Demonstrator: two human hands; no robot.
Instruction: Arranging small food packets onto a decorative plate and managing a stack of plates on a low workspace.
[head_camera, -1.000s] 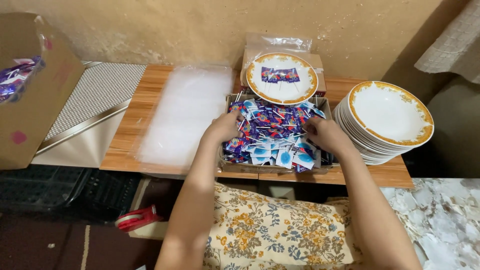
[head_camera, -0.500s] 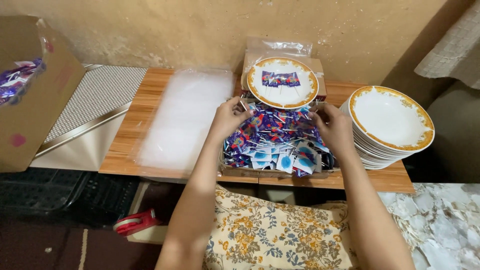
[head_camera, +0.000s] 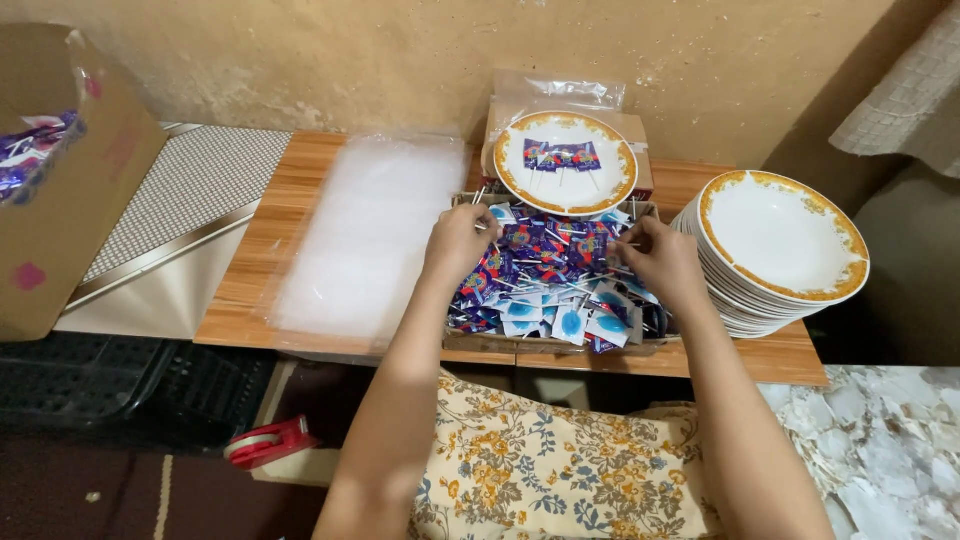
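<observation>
Both hands (head_camera: 458, 243) (head_camera: 662, 262) lower over lollipops (head_camera: 548, 285).

Two hands (head_camera: 458, 240), one stack of plates (head_camera: 782, 250), one separate plate (head_camera: 566, 162), one tape dispenser (head_camera: 268, 443).

In front of me a rough ochre wall (head_camera: 350, 60) runs across the room, blotchy and scuffed. Against it stands my low wooden table (head_camera: 300, 200), and to its left a panel (head_camera: 190, 190) with a fine checked pattern leans at an angle. A pale curtain (head_camera: 900, 80) hangs at the far right. Below lie a dark floor (head_camera: 120, 490) on my left and a cracked marble floor (head_camera: 880, 450) on my right. The light is warm and even.
</observation>
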